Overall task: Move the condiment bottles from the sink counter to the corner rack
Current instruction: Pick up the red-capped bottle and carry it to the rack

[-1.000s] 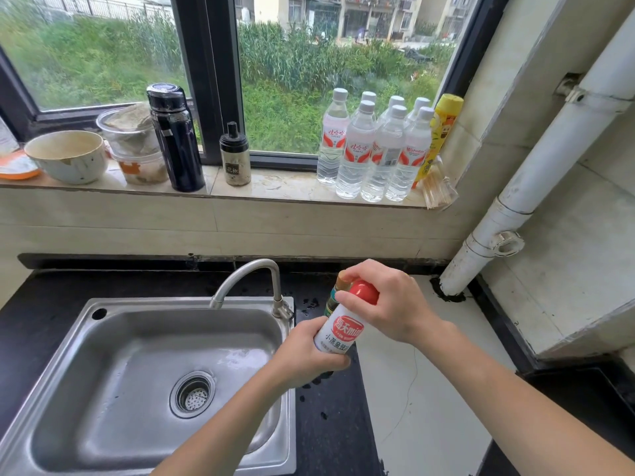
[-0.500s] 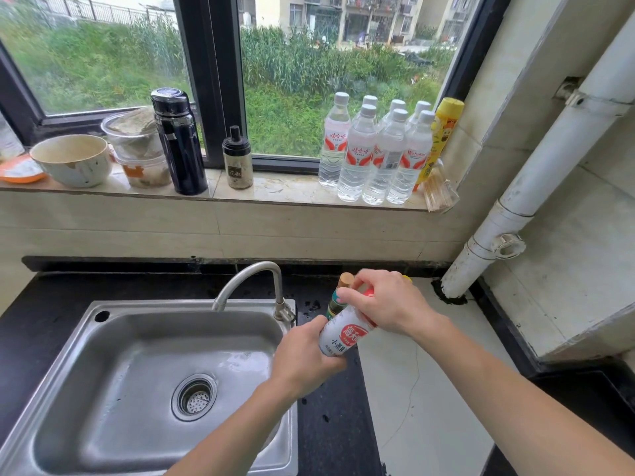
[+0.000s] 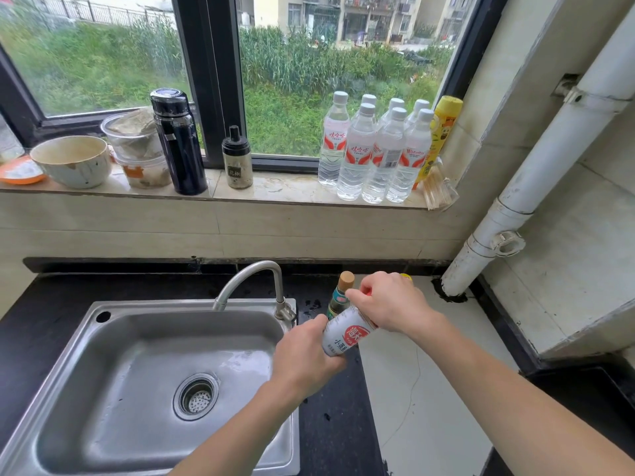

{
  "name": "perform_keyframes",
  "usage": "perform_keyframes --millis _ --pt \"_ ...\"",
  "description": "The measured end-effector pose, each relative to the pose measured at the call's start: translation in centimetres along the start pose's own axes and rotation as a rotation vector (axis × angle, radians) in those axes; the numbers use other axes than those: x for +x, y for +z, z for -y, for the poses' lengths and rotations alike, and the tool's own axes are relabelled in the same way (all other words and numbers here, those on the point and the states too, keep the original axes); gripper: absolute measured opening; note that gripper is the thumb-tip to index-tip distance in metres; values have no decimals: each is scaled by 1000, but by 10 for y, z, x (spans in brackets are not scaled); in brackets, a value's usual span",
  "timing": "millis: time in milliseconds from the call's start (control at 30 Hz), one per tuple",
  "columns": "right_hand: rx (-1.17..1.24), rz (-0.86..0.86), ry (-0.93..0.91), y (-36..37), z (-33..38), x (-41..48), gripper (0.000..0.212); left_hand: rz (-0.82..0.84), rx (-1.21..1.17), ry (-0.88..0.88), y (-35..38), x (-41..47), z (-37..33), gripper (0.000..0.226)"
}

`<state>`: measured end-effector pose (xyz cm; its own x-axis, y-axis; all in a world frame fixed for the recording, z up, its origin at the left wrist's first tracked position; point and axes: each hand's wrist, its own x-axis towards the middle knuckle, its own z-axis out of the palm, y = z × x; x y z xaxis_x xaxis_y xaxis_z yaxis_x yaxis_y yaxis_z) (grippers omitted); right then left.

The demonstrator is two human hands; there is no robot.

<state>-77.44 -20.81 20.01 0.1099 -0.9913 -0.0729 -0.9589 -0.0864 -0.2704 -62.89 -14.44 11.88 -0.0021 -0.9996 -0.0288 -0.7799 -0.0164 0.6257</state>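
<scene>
A white condiment bottle [image 3: 347, 334] with a red label is held tilted above the black counter, just right of the sink. My left hand [image 3: 304, 355] grips its lower body. My right hand [image 3: 388, 304] is closed over its top, hiding the red cap. Behind them a dark green bottle with a tan cap [image 3: 340, 293] stands on the counter. A yellow cap [image 3: 406, 277] of another bottle peeks out past my right hand. No corner rack is in view.
The steel sink [image 3: 113, 372] and its curved tap [image 3: 254, 280] are at left. The windowsill holds several water bottles [image 3: 374, 152], a yellow bottle [image 3: 439, 132], a small spice jar [image 3: 237, 159], a black flask [image 3: 177, 142], tubs and a bowl [image 3: 72, 159]. A white pipe [image 3: 536, 166] slants down at right.
The white bottle has sunk a little and tilted further. My right hand has slid over its top, so the red cap no longer shows. My left hand stays on the lower body.
</scene>
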Motion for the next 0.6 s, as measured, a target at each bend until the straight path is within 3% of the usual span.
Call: perform_keyframes --millis 133,233,300,333,400,467,533,600 --pt "299 -233 -410 6 -8 -11 33 199 -424 -52 -9 5 7 29" --pt "294 -399 -642 10 -16 -13 31 300 -500 -11 -13 8 7 30" --pt "220 -413 -564 12 -17 -13 33 226 -437 -8 -9 6 3 29" --pt "146 -369 -437 10 -13 -13 34 150 -348 -13 -8 5 2 29" --pt "-37 -161 -121 5 -4 -7 34 44 -73 8 -6 1 -1 29" --pt "-95 43 28 2 0 -2 38 53 -14 26 -1 -1 2 29" --pt "75 47 -68 4 -3 -4 39 154 -264 -35 1 0 7 29" --pt "321 -106 -304 6 -7 -11 36 297 -517 -70 -5 3 12 30"
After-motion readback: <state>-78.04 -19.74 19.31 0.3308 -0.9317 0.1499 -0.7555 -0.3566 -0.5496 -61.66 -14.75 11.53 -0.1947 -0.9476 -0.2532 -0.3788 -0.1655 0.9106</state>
